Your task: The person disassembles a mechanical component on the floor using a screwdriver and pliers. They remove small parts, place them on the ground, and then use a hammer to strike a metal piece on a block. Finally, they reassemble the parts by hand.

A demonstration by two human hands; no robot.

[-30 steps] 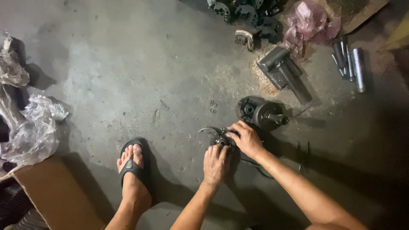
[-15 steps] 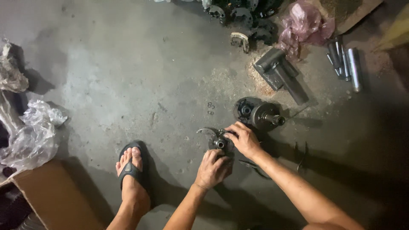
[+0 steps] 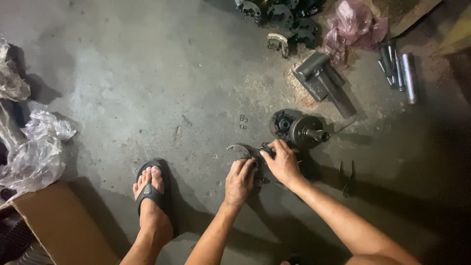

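— Where's the part sitting?

— The small dark metal assembly (image 3: 259, 153) lies on the concrete floor (image 3: 147, 88), directly under both hands, with a curved fork-like arm (image 3: 238, 148) sticking out to its left.

— Which hand is closer?

— Both touch it. The right hand (image 3: 283, 164) comes in from the right, fingers curled over its top. The left hand (image 3: 239, 180) comes from below, fingertips pressed against its near side. How tightly either one clamps it I cannot tell; the fingers hide the contact.

— What lies around it?

— Just beyond the right hand, a round hub with a stub shaft (image 3: 301, 130) pointing right. Two small rings (image 3: 243, 122) are near, and a sandalled foot (image 3: 151, 189) is to the left.
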